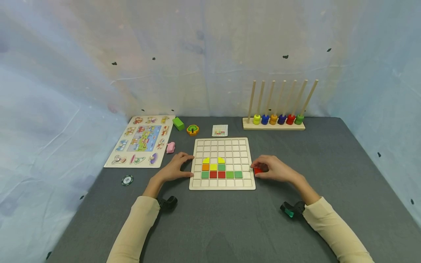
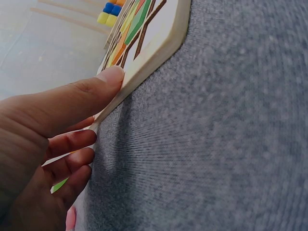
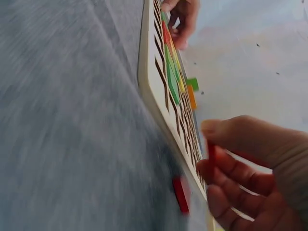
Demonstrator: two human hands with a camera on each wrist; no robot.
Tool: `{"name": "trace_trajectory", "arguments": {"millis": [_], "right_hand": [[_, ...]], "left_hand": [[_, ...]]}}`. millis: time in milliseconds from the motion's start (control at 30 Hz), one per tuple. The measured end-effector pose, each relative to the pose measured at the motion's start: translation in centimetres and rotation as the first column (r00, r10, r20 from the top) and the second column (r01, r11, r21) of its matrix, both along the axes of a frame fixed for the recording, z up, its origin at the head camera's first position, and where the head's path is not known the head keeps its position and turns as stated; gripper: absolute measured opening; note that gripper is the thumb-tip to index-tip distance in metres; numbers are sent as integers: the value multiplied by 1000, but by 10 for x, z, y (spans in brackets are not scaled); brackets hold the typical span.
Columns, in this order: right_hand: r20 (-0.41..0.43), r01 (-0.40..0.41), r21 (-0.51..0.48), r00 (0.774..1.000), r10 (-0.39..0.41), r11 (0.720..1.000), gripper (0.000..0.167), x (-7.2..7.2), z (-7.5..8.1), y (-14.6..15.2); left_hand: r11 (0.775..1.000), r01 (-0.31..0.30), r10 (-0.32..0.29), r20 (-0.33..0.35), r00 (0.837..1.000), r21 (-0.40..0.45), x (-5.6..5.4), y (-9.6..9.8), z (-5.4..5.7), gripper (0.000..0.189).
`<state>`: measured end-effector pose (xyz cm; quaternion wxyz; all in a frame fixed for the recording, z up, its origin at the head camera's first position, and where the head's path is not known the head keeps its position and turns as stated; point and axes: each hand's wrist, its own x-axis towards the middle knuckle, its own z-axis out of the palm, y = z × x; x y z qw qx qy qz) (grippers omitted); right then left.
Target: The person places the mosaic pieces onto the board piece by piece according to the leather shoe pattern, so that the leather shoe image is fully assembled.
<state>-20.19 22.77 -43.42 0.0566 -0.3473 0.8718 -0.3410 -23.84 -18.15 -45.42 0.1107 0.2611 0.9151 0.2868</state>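
Note:
A light wooden grid board [image 1: 222,188] lies flat on the grey table, with red, green, orange and yellow tiles [image 1: 213,167] in some of its squares. My left hand [image 1: 172,168] touches the board's left edge, thumb and index finger spread apart along it. Beside the right edge is my right hand [image 1: 275,168]. In the right wrist view its thumb and fingers pinch a thin red tile [image 3: 211,156]. Another red tile [image 3: 181,195] lies on the table below that hand, close to the board.
Behind the board lie a small pattern card [image 1: 220,130], a tree piece [image 1: 192,130] and a green block [image 1: 178,124]. A picture puzzle [image 1: 110,163], pink piece [image 1: 170,147] and round chip [image 1: 127,180] are on the left. A pegged bead stand [image 1: 273,126] stands back right.

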Motion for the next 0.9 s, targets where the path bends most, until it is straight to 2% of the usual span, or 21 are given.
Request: {"name": "trace_trajectory", "arguments": {"millis": [167, 400, 500, 633, 900], "right_hand": [[-4, -17, -67, 1000, 17, 998, 29, -10, -4, -24], [8, -27, -96, 1000, 28, 995, 23, -20, -8, -57], [-12, -33, -105, 999, 32, 994, 19, -23, -10, -67], [-49, -61, -125, 997, 55, 990, 15, -27, -15, -75], [-64, -98, -144, 994, 89, 985, 4, -32, -24, -81]], "left_hand": [[1000, -1, 1, 2, 1000, 3, 0, 0, -1, 69], [1000, 13, -12, -10, 1000, 5, 0, -1, 0, 70], [1000, 15, -15, -9, 1000, 8, -1, 0, 0, 70], [1000, 13, -13, -6, 1000, 5, 0, 0, 0, 69], [1000, 12, -12, -3, 1000, 10, 0, 0, 0, 70]]}}
